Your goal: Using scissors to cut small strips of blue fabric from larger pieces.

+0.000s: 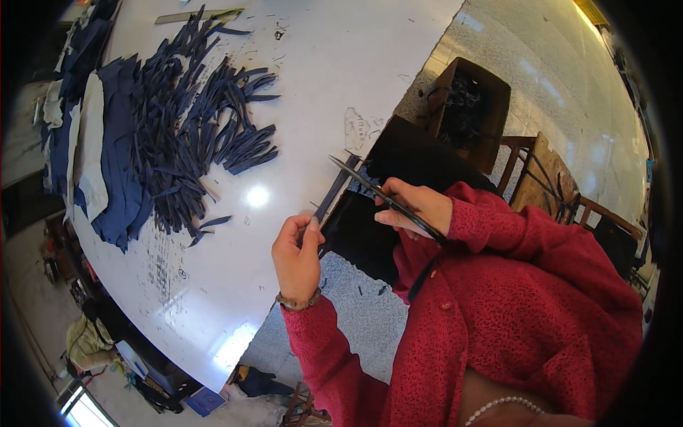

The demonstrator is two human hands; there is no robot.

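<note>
My left hand [297, 260] pinches one end of a narrow navy fabric strip [331, 196] along the right edge of the white table [306, 99]. My right hand [414, 208] grips black scissors [358, 176], their slightly parted blades lying over the strip's far end. Black cloth [405, 148] hangs over the table edge beside both hands. To the left lies a large tangled pile of cut navy strips [186, 142], next to flat navy fabric pieces [119, 149] and a white piece [92, 142].
A metal ruler [186, 17] lies at the table's back. On the floor right of the table stands a cardboard box [487, 132] of dark scraps, near wooden chairs [533, 167]. Clutter [92, 334] sits beyond the table's lower left edge.
</note>
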